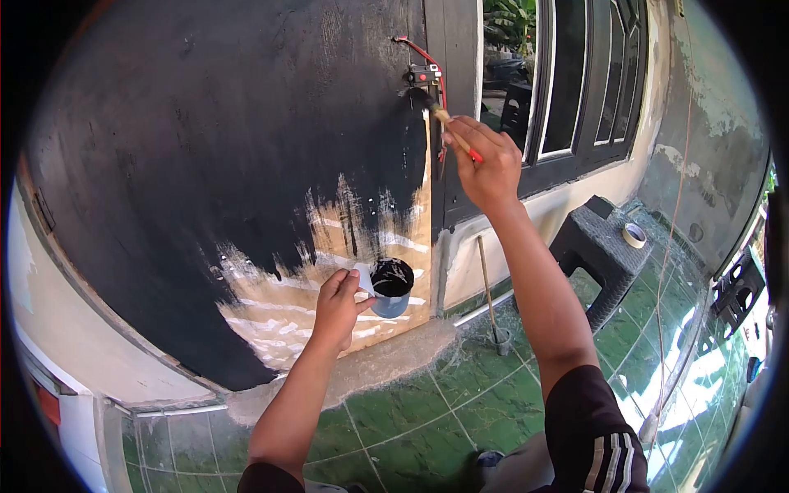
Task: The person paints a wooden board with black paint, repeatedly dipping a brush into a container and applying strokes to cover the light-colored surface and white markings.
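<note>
My right hand [491,168] is closed around the wooden handle of a paintbrush [445,117] with a red end. The brush's dark bristles point up and left, right at the door's right edge just below a latch [424,76] with a red part. Lower down, my left hand [339,302] grips a cup [392,307] by its left side, where a white piece sticks out under the thumb. Black paint coats the cup's inside. Behind both hands is the door [205,148], mostly black, with bare tan wood and white streaks along its lower right.
A dark stool [606,246] stands at right with a roll of tape [634,235] on it. A thin stick [488,283] leans against the wall below the window [565,82]. A cord [675,214] hangs at right over the green tile floor [411,435].
</note>
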The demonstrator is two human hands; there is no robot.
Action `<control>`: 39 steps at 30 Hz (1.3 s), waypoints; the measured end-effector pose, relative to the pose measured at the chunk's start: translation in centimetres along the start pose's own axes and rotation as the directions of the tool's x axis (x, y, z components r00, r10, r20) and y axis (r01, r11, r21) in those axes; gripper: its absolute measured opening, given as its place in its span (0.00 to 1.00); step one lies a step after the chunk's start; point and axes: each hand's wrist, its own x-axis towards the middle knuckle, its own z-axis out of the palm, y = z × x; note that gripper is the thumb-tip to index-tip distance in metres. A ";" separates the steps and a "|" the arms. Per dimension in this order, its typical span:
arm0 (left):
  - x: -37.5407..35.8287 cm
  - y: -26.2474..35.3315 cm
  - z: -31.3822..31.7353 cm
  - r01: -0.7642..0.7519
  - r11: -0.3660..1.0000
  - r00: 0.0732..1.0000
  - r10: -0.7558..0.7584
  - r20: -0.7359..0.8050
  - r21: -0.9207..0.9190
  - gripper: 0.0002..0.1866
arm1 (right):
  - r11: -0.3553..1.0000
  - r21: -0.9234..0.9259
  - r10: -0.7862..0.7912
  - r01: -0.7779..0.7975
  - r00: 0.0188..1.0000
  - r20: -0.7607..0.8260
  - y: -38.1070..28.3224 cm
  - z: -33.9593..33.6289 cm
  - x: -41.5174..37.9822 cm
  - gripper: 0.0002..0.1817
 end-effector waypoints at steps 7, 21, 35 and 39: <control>-0.4 0.5 0.3 0.003 1.000 1.000 -0.003 0.002 0.005 0.15 | 0.998 0.009 0.066 -0.066 0.997 -0.031 0.6 0.3 -0.1 0.08; -0.2 0.5 -0.1 -0.009 1.000 1.000 0.009 0.007 0.025 0.15 | 0.992 -0.078 0.098 -0.099 0.995 -0.020 -0.5 0.2 -0.5 0.07; -0.2 0.8 -0.2 0.003 1.000 0.999 -0.004 0.039 0.010 0.14 | 0.977 -0.013 0.145 -0.214 0.613 0.777 0.6 -3.6 -3.6 0.08; 0.3 0.2 -0.3 0.001 1.000 0.998 -0.002 0.061 0.012 0.14 | 0.980 0.102 0.059 -0.171 0.738 0.672 2.2 -2.2 2.0 0.08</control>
